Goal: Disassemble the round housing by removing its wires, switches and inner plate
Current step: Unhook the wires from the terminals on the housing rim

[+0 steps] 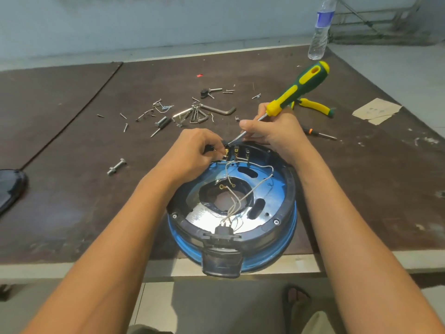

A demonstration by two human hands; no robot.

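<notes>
Two arms (108, 237) reach over the housing (265, 227). Left hand (192, 150) pinches a wire (227, 165) at the far switches (237, 150); right hand (272, 131) grips the screwdriver (301, 89), tip slanting down-left onto them.

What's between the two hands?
Head view: the screwdriver shaft, tip at the switch block on the housing's far rim; left fingers pinch a wire.

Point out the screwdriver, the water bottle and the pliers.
screwdriver (301, 87): head view, on its green and yellow handle.
water bottle (319, 41): head view, below its label.
pliers (315, 106): head view, on a yellow handle.
</notes>
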